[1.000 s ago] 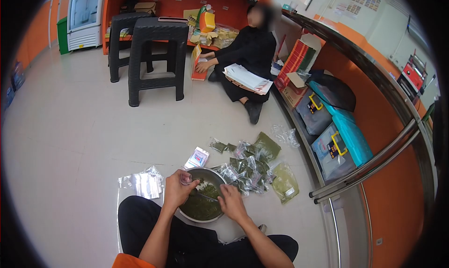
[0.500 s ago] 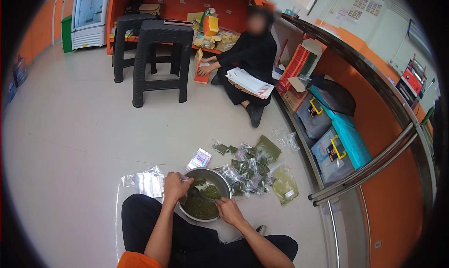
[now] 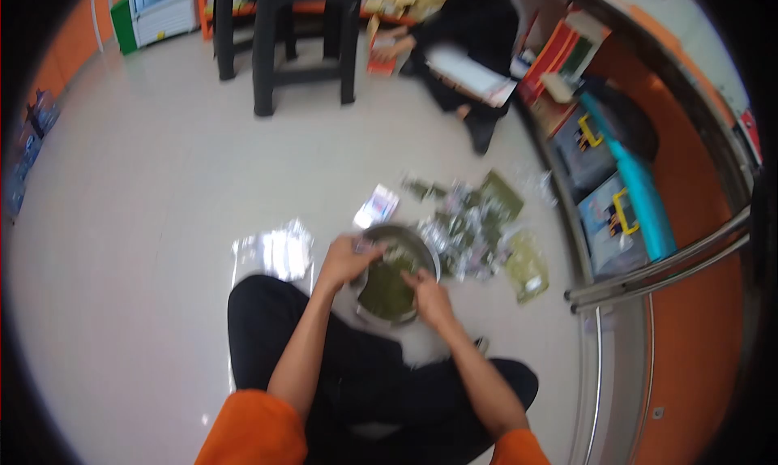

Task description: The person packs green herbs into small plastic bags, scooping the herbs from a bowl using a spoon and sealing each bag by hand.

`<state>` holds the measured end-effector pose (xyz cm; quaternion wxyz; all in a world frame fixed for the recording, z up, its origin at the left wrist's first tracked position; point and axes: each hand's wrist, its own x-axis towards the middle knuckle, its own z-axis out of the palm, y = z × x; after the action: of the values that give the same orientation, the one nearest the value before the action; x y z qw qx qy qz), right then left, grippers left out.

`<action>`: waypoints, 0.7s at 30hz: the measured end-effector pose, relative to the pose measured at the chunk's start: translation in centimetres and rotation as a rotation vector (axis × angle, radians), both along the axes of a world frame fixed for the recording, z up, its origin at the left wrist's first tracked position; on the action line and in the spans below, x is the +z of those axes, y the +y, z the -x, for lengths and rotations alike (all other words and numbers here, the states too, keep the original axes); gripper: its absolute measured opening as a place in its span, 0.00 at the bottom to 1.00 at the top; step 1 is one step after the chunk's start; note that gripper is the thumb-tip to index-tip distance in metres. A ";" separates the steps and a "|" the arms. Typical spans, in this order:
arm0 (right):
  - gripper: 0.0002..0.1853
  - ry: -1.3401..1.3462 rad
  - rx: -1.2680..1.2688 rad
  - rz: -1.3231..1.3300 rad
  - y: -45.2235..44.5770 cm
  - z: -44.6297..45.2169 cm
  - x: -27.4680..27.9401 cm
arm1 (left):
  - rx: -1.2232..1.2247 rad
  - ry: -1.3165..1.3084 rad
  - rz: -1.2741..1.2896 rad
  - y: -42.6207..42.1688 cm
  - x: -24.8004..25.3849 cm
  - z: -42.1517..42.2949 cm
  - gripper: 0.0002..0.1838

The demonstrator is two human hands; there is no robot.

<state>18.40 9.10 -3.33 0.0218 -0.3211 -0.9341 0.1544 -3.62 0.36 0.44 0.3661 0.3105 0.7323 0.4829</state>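
A steel bowl (image 3: 438, 264) of green paste-like food (image 3: 387, 293) sits on the floor in front of my crossed legs. My left hand (image 3: 347, 260) is closed over the bowl's left rim, pinching a small clear plastic bag that is mostly hidden and blurred. Inside the right edge, my right hand (image 3: 429, 299) grips a spoon whose handle barely shows through the blur. Right of the bowl lies a heap of small clear bags (image 3: 463, 231) with green contents, beside a larger flat green bag (image 3: 527, 269). Flat, shiny clear bags (image 3: 285, 251) lie to the left, and a whitish packet (image 3: 377, 206) behind the bowl.
A person in dark clothes (image 3: 478, 31) sits on the floor ahead, papers (image 3: 472, 76) on their lap and hands at an orange box. Black stools (image 3: 305, 77) stand ahead. Lidded bins (image 3: 608, 236) and a metal rail (image 3: 673, 264) line the right side.
My view has tilted down, so the scene sits higher and further right. My right hand has shifted with the spoon closer to my left hand over the bowl.
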 end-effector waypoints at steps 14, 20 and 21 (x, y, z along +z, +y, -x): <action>0.26 0.060 -0.091 -0.047 1.5 -0.7 3.8 | 0.016 -0.295 -0.074 0.5 0.1 0.3 0.22; 0.27 -0.054 0.145 0.088 0.5 -1.0 4.9 | 0.068 -0.357 -0.105 0.7 -0.7 0.4 0.23; 0.26 -0.090 0.099 0.062 0.9 -1.6 5.6 | 0.079 -0.371 -0.105 0.7 -0.8 0.5 0.23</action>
<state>19.99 9.98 2.25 -0.0376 -0.2819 -0.9436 0.1694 -4.10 1.10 -0.37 0.4588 0.2058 0.6377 0.5835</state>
